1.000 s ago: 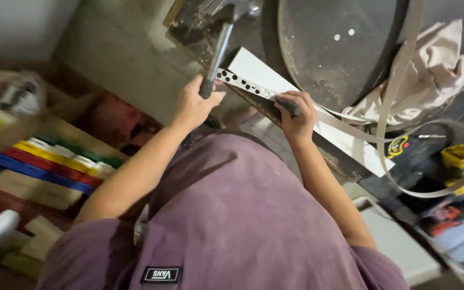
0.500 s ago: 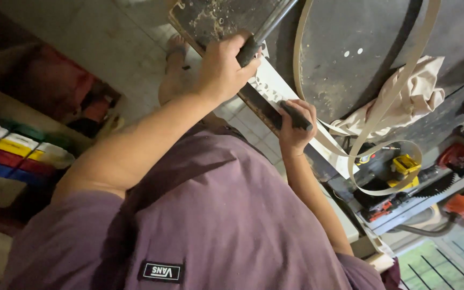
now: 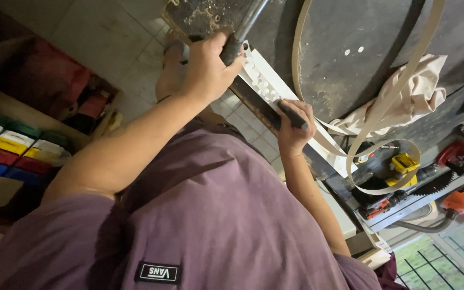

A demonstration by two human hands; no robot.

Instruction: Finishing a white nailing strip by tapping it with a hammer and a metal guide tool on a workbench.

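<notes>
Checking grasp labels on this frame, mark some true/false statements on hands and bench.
1. The left hand is closed around the dark metal bar. True.
2. The right hand lies flat and empty. False: it is closed on a small dark tool, held at the white perforated strip.
3. A crumpled beige cloth lies on the dark workbench. True.
4. The pale looped band lies on the floor tiles. False: it lies on the dark workbench.
5. The two hands touch each other. False: they are apart along the white perforated strip.
</notes>
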